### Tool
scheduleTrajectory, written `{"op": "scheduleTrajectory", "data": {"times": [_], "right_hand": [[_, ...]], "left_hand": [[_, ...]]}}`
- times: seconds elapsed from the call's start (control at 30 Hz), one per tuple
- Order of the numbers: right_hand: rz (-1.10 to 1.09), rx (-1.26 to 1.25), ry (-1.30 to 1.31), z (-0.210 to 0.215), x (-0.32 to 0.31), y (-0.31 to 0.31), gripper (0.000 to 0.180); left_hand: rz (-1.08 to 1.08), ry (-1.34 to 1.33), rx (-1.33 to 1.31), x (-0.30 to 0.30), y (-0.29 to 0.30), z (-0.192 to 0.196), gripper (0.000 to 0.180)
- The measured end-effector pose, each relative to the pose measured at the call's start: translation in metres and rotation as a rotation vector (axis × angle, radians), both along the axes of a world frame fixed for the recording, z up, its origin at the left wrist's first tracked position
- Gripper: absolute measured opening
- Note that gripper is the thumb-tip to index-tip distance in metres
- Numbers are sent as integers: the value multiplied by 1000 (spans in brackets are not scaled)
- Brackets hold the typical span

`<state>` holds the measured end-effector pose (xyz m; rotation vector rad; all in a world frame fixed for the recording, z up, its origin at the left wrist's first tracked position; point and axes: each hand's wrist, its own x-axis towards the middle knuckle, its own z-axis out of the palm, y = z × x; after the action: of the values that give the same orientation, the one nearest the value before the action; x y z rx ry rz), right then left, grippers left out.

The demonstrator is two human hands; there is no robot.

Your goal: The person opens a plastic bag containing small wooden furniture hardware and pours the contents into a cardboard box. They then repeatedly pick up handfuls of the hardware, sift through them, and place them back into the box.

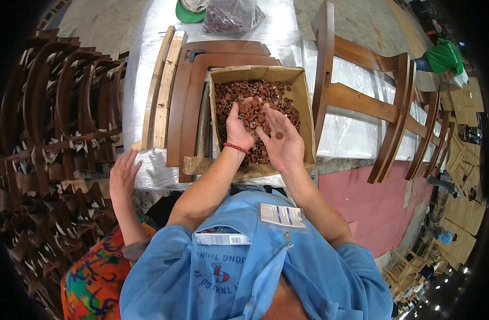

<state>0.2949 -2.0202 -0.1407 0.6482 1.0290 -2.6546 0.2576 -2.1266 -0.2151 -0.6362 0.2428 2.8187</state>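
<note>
In front of me stands an open cardboard box [310,125] filled with small brown round caps [287,98], several with thin metal pins showing. My left hand [240,132], a red bead bracelet at its wrist, is cupped over the box with a heap of these caps [253,114] in it. Beside it, my right hand [286,145] is turned palm up with its fingers stretched and apart. One cap [278,135] lies against the right fingers. The caps hide part of the left fingers.
Brown wooden panels [186,101] and two pale wood strips [167,90] lie left of the box. Chair frames [361,98] stand to the right, stacked curved parts [36,96] far left. Another person's hand [123,173] rests by the strips. A plastic bag [231,16] sits beyond.
</note>
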Motion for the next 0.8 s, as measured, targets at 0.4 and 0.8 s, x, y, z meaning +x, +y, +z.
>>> {"op": "scheduleTrajectory", "data": {"times": [0.4,0.8], "right_hand": [[400,740,269,6,-7,5,28],[120,137,-250,-35,1,53,48]], "left_hand": [[-91,3,11,3,6,-7,46],[-136,47,132,-6,-4,0,41]]}}
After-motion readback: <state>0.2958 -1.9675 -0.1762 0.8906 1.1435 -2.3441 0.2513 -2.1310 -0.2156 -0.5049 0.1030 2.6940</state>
